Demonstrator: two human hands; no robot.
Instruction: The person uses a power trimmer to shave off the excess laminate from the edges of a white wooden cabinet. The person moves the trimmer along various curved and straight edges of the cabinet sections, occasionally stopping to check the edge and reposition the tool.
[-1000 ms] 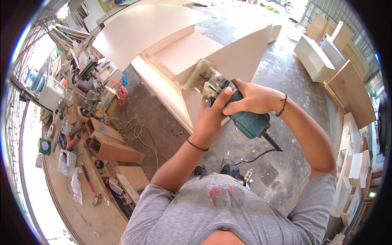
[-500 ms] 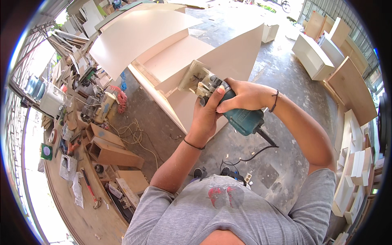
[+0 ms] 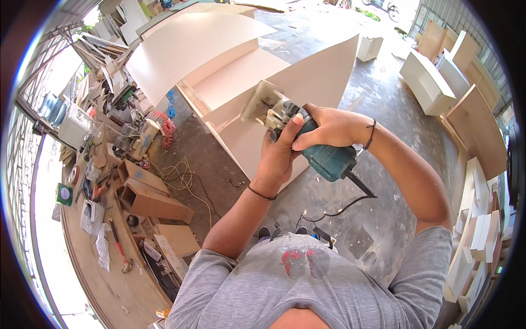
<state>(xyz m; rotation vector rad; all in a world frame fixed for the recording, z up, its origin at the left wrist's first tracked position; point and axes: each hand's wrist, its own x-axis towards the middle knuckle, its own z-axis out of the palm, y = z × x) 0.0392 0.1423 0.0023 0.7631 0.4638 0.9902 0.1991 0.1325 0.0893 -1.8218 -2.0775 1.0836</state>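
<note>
Daylight is flooding a cluttered woodworking shop, where a stained concrete floor is stretching beneath and beyond the hands. Just past them, a white-panelled cabinet carcass is lying on the floor, while a long wooden workbench is running along well to the left of the left hand. Between the forearms, a worker in a gray T-shirt is standing with both arms raised forward. White drawer boxes and a brown wooden panel are resting well right of the right hand; box-shaped brown wooden pieces are sitting left of the left hand. Between the palms, a teal trim router is tilting, its pale base plate facing away beyond the left thumb; whether it is touching the carcass is impossible to tell. The right hand is gripping the motor housing, and the left hand is holding the tool nearer its base. Farther left, a red coiled hose is hanging and a claw hammer is lying on the workbench. Below the right hand, a black power cord is trailing from the router.
</note>
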